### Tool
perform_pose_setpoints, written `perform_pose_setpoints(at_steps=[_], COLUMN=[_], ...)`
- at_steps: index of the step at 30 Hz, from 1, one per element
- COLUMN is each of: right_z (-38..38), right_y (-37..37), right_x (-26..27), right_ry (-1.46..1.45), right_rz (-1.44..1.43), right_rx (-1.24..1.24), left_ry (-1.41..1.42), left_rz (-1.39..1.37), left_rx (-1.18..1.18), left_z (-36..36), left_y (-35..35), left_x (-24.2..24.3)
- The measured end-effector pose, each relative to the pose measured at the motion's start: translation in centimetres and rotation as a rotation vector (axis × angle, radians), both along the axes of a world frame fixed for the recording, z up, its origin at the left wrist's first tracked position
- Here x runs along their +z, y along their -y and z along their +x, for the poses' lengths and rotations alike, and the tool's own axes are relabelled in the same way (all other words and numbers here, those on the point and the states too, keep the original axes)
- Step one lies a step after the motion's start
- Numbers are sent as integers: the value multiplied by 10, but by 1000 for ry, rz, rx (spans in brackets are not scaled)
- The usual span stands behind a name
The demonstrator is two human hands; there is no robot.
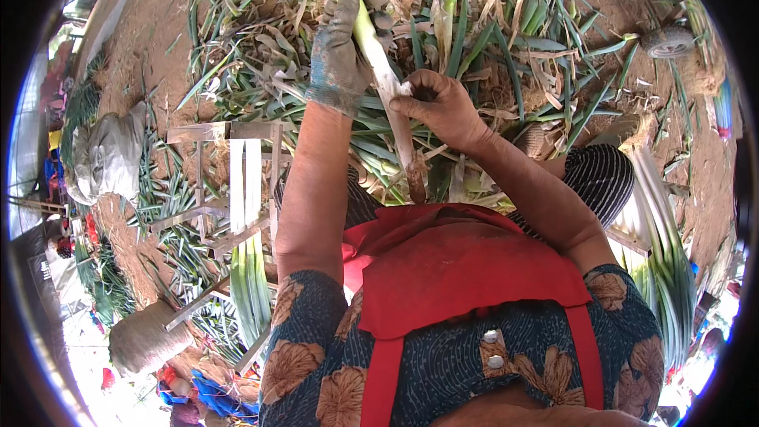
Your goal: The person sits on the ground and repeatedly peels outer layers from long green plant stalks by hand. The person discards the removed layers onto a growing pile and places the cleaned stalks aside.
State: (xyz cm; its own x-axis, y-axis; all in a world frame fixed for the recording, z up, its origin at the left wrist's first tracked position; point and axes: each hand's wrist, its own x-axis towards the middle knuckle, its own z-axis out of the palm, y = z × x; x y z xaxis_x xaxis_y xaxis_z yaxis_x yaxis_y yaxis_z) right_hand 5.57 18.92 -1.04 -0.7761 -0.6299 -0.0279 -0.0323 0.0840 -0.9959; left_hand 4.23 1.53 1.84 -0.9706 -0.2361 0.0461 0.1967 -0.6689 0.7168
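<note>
My left hand [337, 50], in a dirty grey and blue work glove, grips a thick Welsh onion [379, 65] at its pale green part. The stalk slants down towards me, its soil-brown root end [417, 187] near my red apron [468, 267]. My right hand [445, 108] is bare; thumb and forefinger pinch a loose whitish bit of outer skin [403, 89] halfway down the shaft. Behind both hands lies a heap of onion leaves and dry husks [278, 59].
To my left, a metal frame rack [216, 213] holds a few clean onions [252, 273]. A bundle of white-shafted onions [652, 237] lies by my right side. A small wheel [668, 41] stands at the right, a whitish sack [112, 154] at the left. Bare soil [142, 47] surrounds the leaf heap.
</note>
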Motion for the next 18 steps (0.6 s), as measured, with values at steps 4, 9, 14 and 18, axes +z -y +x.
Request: perform_pose_setpoints(at_steps=[4,9,14,18], right_z=[11,24,40,52], right_y=[-8,-17,-75,-159], right_x=[7,20,-29,-118], right_ry=[-543,-105,-59,-178], right_rz=[-222,-403,348,1026], right_rx=[61,248,698,1042], left_ry=[91,122,182,175], left_rz=[-125,-55,-175,-274], left_rx=[169,212,505,752], left_z=[-5,-9,-8,5], left_y=[8,26,52,65], left_x=[11,11,15,30])
